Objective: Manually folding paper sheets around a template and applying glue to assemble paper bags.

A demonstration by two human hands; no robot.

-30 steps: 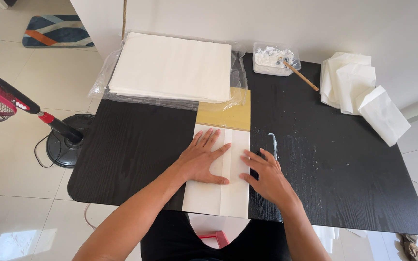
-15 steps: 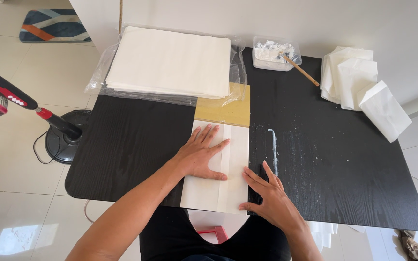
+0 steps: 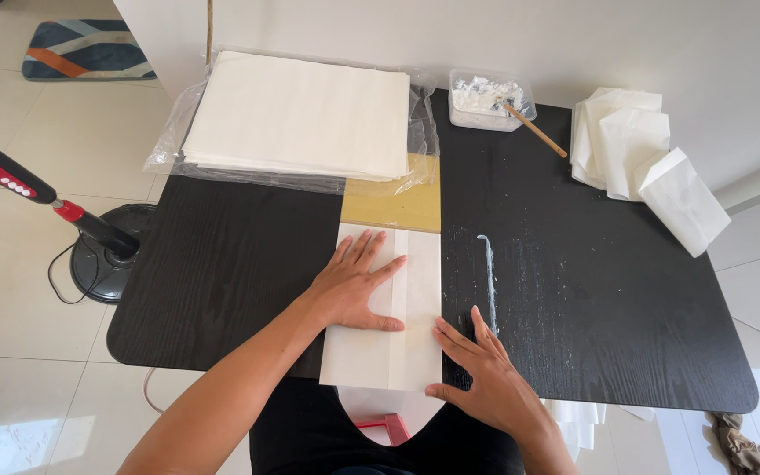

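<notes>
A folded sheet of white paper point(image 3: 415, 290) lies on the black table point(image 3: 222, 273), its near end hanging over the front edge. My left hand point(image 3: 358, 286) rests flat on the sheet's left half, fingers spread. My right hand point(image 3: 481, 374) lies flat at the sheet's lower right corner, fingertips touching its right edge. Neither hand holds anything. A yellow board point(image 3: 393, 209) shows from under the far end of the sheet.
A thick stack of white sheets point(image 3: 301, 114) on clear plastic sits at the back left. A tub of white paste point(image 3: 485, 98) with a stick point(image 3: 534, 130) stands behind. Finished white paper bags point(image 3: 644, 163) lie at the back right. A paste streak point(image 3: 488, 268) marks the table. A fan point(image 3: 46, 207) stands on the floor, left.
My right hand has slid down the sheet's right edge toward me, from the middle to the lower corner. My left hand has stayed flat on the sheet.
</notes>
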